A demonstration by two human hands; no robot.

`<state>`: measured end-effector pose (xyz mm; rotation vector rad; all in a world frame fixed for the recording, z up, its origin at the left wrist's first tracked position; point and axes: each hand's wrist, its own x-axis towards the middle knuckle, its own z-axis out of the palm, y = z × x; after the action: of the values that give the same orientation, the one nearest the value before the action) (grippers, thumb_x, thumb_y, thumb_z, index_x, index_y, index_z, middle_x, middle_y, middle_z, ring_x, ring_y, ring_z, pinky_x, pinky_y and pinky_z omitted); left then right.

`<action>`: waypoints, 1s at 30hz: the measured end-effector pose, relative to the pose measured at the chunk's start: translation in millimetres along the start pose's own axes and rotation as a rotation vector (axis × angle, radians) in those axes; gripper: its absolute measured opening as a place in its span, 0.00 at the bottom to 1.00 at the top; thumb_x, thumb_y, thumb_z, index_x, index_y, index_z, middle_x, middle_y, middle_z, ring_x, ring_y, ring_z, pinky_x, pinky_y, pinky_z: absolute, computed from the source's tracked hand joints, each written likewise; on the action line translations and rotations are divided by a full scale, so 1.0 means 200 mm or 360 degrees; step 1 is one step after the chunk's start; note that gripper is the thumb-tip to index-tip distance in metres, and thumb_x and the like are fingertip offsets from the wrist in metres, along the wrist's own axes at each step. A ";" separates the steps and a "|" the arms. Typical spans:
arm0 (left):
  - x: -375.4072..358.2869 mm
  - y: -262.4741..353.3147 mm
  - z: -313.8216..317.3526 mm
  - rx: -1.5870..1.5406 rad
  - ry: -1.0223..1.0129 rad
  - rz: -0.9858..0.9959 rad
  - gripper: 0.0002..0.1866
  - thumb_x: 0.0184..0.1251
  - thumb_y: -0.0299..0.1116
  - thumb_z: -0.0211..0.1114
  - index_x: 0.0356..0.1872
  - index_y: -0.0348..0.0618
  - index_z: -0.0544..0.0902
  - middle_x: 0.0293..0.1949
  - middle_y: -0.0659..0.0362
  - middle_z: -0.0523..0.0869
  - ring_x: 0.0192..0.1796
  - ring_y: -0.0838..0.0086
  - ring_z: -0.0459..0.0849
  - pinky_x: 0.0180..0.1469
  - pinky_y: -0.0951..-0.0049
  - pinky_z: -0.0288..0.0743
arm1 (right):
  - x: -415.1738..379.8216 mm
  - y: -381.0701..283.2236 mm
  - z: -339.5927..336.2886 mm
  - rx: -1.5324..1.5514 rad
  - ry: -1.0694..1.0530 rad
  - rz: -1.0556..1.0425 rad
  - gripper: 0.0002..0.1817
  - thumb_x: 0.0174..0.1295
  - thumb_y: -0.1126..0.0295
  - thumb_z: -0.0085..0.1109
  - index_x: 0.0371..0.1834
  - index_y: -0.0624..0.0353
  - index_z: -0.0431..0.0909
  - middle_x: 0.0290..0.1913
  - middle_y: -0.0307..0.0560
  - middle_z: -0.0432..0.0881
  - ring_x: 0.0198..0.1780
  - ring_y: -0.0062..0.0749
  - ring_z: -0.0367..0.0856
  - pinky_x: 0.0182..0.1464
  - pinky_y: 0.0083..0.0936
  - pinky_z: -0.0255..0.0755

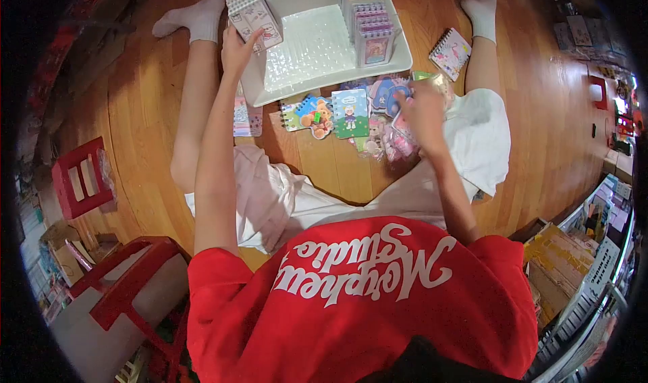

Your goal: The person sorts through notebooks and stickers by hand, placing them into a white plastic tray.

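My left hand (237, 49) is closed around a stack of small spiral notebooks (258, 23) with pale, drawn covers, held over the left rim of the white tray (259, 86). My right hand (424, 113) is smeared by motion over a pile on the floor, beside a blue animal-shaped notebook (386, 94) and pink items in clear wrapping (395, 142). Its fingers are too blurred to show a hold. A bear-shaped notebook (318, 119) and a green-and-blue notebook (349, 116) lie between my legs. Inside the tray, a row of notebooks (374, 42) stands along the right side.
A flamingo notebook (450, 53) lies on the wooden floor by my right foot. Another pink item (247, 118) lies below the tray. Red stools (82, 179) stand at the left, and a cardboard box (563, 265) is at the right.
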<state>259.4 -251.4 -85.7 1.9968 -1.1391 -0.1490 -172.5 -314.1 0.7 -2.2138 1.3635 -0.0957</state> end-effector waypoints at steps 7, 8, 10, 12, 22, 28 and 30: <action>0.00 0.04 -0.02 -0.0044 -0.0041 -0.0014 0.31 0.55 0.53 0.72 0.53 0.41 0.77 0.50 0.48 0.80 0.55 0.55 0.78 0.56 0.60 0.72 | -0.35 -0.33 0.58 -0.0351 -0.0177 -0.0843 0.41 0.64 0.54 0.58 0.75 0.57 0.51 0.76 0.63 0.50 0.78 0.57 0.45 0.73 0.59 0.45; 0.00 0.06 -0.03 -0.0039 -0.0046 -0.0012 0.31 0.55 0.53 0.72 0.53 0.41 0.77 0.50 0.48 0.80 0.55 0.55 0.78 0.56 0.60 0.72 | -0.35 -0.34 0.58 -0.0372 -0.0141 -0.0907 0.39 0.64 0.53 0.58 0.74 0.57 0.54 0.75 0.62 0.53 0.76 0.57 0.48 0.71 0.59 0.48; -0.01 0.06 -0.03 -0.0032 -0.0035 0.0000 0.32 0.55 0.53 0.72 0.53 0.41 0.77 0.51 0.48 0.80 0.55 0.55 0.78 0.56 0.59 0.72 | -0.32 -0.33 0.55 -0.0415 -0.0066 -0.1035 0.37 0.63 0.52 0.58 0.72 0.57 0.60 0.73 0.60 0.57 0.73 0.55 0.55 0.68 0.58 0.54; -0.01 0.06 -0.02 -0.0021 0.0005 0.0016 0.32 0.55 0.54 0.72 0.54 0.41 0.77 0.51 0.48 0.80 0.56 0.54 0.78 0.56 0.59 0.72 | -0.19 -0.23 0.54 -0.0033 -0.0011 -0.0796 0.35 0.61 0.54 0.60 0.71 0.55 0.63 0.73 0.57 0.60 0.70 0.55 0.59 0.66 0.56 0.58; 0.00 -0.04 0.01 0.0087 -0.0039 -0.0015 0.36 0.54 0.57 0.71 0.59 0.43 0.75 0.55 0.48 0.78 0.57 0.53 0.78 0.57 0.56 0.73 | 0.03 -0.02 0.28 -0.0525 0.0210 -0.0387 0.43 0.39 0.51 0.77 0.60 0.57 0.73 0.63 0.50 0.68 0.56 0.54 0.68 0.56 0.47 0.66; 0.02 -0.08 0.03 0.0055 -0.0007 0.0047 0.37 0.55 0.57 0.71 0.60 0.44 0.74 0.56 0.49 0.78 0.59 0.55 0.77 0.57 0.56 0.73 | 0.10 -0.04 0.21 -0.0474 0.0039 -0.0362 0.36 0.34 0.58 0.80 0.50 0.55 0.77 0.57 0.51 0.69 0.56 0.52 0.66 0.56 0.46 0.64; 0.00 -0.05 0.02 0.0027 0.0001 0.0047 0.37 0.55 0.57 0.71 0.61 0.45 0.74 0.57 0.49 0.78 0.59 0.56 0.77 0.58 0.57 0.72 | 0.09 -0.01 0.16 -0.0332 -0.0065 -0.0450 0.35 0.34 0.60 0.80 0.50 0.55 0.78 0.55 0.51 0.70 0.56 0.50 0.66 0.56 0.46 0.63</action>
<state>264.9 -251.6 -94.8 1.9936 -1.1723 -0.1241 -150.7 -315.9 -30.2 -2.5583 1.0723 -0.0093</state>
